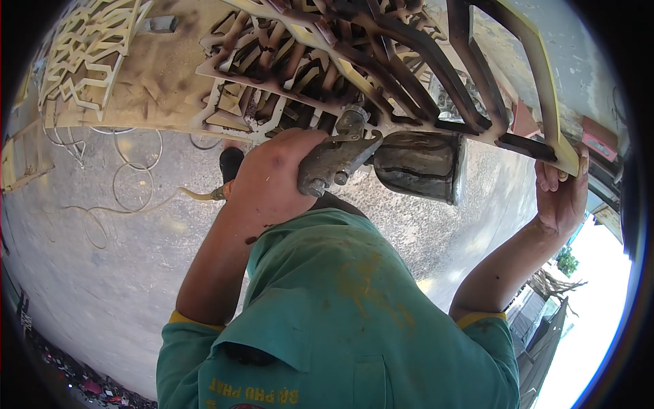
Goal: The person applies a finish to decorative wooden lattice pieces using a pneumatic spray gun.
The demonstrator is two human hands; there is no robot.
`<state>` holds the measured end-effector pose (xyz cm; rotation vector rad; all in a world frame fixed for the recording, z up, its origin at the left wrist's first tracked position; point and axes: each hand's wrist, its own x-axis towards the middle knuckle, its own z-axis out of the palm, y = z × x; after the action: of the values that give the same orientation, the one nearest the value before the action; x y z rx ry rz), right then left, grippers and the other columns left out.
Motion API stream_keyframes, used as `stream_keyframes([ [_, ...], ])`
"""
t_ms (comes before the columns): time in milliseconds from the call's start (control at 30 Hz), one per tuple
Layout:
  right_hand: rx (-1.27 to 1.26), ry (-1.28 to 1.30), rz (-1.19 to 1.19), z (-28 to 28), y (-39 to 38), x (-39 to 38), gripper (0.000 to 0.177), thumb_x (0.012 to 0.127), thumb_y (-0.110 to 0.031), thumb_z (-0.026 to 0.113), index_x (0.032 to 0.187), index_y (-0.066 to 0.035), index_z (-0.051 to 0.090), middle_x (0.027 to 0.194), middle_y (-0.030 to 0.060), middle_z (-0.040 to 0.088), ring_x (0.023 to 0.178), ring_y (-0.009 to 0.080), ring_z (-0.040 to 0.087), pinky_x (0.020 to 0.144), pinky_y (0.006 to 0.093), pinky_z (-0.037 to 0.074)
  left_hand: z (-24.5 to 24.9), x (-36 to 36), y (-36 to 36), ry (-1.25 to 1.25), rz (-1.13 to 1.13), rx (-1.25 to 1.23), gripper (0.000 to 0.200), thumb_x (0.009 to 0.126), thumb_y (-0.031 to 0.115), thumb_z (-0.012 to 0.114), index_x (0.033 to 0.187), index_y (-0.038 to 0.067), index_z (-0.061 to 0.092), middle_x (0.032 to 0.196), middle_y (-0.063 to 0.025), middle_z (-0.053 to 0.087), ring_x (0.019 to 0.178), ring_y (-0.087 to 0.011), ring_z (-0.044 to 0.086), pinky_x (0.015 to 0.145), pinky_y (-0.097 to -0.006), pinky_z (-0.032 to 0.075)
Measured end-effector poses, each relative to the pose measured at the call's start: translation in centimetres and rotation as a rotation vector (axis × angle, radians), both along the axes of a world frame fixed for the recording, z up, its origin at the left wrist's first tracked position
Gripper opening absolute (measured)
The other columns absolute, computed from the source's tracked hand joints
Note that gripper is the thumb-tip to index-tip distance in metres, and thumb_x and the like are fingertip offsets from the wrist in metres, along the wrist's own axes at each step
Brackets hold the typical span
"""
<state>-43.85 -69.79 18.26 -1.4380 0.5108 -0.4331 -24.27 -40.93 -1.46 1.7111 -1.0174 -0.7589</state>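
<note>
My left hand [283,163] is closed around a spray gun [340,158], a worn, paint-stained metal tool. Its metal paint cup [417,165] points to the right, beside the openwork panel [528,146]. That panel has angular, branching bars, cream-yellow with dark brown shading. At its lower right corner, the fingers of my right hand [562,191] are closed on the edge. The spray gun's nozzle end lies close to the panel's lower bars. My left palm hides the gun's handle.
More brown-shaded lattice panels [272,58] lie stacked ahead on a stained board [160,102]. A pale lattice panel [88,51] is at the far left. A coiled air hose [146,204] runs across the concrete floor [136,273] on the left. A red box [599,138] stands at right.
</note>
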Motion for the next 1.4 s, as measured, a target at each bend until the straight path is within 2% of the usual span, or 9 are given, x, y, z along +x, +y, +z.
stream_keyframes([
  [200, -0.011, -0.01, -0.009, 0.0, 0.2, 0.0, 0.024, 0.098, -0.025, 0.049, 0.113, -0.007, 0.052, 0.071, 0.0014, 0.042, 0.055, 0.0093, 0.038, 0.052, 0.0218, 0.032, 0.6, 0.9, 0.6, 0.0, 0.015, 0.002, 0.051, 0.063, 0.003, 0.067, 0.113, 0.0, 0.059, 0.104, -0.0195, 0.063, 0.094, -0.0355, 0.063, 0.081, -0.0365, 0.05],
  [500, -0.002, -0.014, -0.013, 0.0, 0.1, -0.1, 0.026, 0.097, -0.024, 0.05, 0.117, -0.007, 0.053, 0.071, 0.0014, 0.043, 0.055, 0.0096, 0.039, 0.052, 0.0219, 0.032, 0.5, -0.2, 0.3, -0.019, -0.021, -0.02, 0.052, 0.062, 0.008, 0.07, 0.112, -0.001, 0.06, 0.102, -0.0214, 0.063, 0.09, -0.0361, 0.064, 0.078, -0.0363, 0.05],
  [800, 0.013, -0.017, -0.035, 0.0, 0.3, -0.4, 0.027, 0.096, -0.025, 0.053, 0.116, -0.008, 0.055, 0.07, 0.0014, 0.043, 0.055, 0.0094, 0.039, 0.051, 0.0218, 0.032, 0.1, 0.1, 0.8, -0.022, 0.082, -0.025, 0.046, 0.064, 0.002, 0.067, 0.109, 0.001, 0.061, 0.097, -0.0181, 0.065, 0.088, -0.0345, 0.064, 0.076, -0.0363, 0.051],
  [900, 0.0, -0.013, -0.039, 0.0, 0.5, -0.2, 0.027, 0.096, -0.025, 0.053, 0.116, -0.007, 0.055, 0.07, 0.0014, 0.043, 0.055, 0.0096, 0.039, 0.051, 0.0218, 0.032, 0.5, 0.6, 1.0, 0.023, 0.106, 0.029, 0.047, 0.065, 0.007, 0.067, 0.111, 0.003, 0.06, 0.102, -0.0179, 0.062, 0.092, -0.0361, 0.061, 0.08, -0.0398, 0.049],
  [1000, 0.007, -0.021, -0.036, 0.0, 0.6, -0.3, 0.026, 0.096, -0.025, 0.053, 0.116, -0.007, 0.054, 0.07, 0.0017, 0.044, 0.055, 0.0097, 0.039, 0.051, 0.022, 0.032, 0.9, 1.0, 1.1, 0.02, 0.111, 0.006, 0.045, 0.065, 0.007, 0.067, 0.11, 0.003, 0.061, 0.101, -0.0179, 0.062, 0.092, -0.0361, 0.061, 0.08, -0.0395, 0.049],
  [1100, 0.018, -0.025, -0.023, 0.0, 0.4, -0.3, 0.025, 0.097, -0.024, 0.052, 0.116, -0.007, 0.054, 0.071, 0.0021, 0.044, 0.055, 0.0098, 0.038, 0.051, 0.0223, 0.032, 0.8, 0.8, 1.2, -0.014, 0.073, -0.026, 0.048, 0.064, 0.007, 0.068, 0.11, 0.004, 0.06, 0.103, -0.0174, 0.062, 0.093, -0.0357, 0.061, 0.08, -0.0402, 0.049],
  [1200, 0.024, -0.032, -0.006, 0.0, 0.5, -0.1, 0.024, 0.097, -0.023, 0.051, 0.115, -0.007, 0.055, 0.071, 0.0024, 0.044, 0.055, 0.0099, 0.038, 0.051, 0.0226, 0.032, 1.0, 0.2, 0.8, 0.014, 0.013, -0.022, 0.05, 0.062, 0.006, 0.068, 0.111, 0.001, 0.061, 0.101, -0.0184, 0.064, 0.089, -0.0347, 0.063, 0.077, -0.0361, 0.05],
  [1400, 0.021, -0.03, -0.026, 0.0, 0.3, -0.2, 0.024, 0.097, -0.024, 0.051, 0.114, -0.007, 0.055, 0.07, 0.0025, 0.044, 0.054, 0.0098, 0.037, 0.051, 0.0222, 0.032, 0.7, -1.0, 0.6, -0.04, -0.047, -0.004, 0.05, 0.062, 0.013, 0.069, 0.11, 0.001, 0.061, 0.102, -0.0189, 0.063, 0.09, -0.0338, 0.064, 0.077, -0.0362, 0.05],
])
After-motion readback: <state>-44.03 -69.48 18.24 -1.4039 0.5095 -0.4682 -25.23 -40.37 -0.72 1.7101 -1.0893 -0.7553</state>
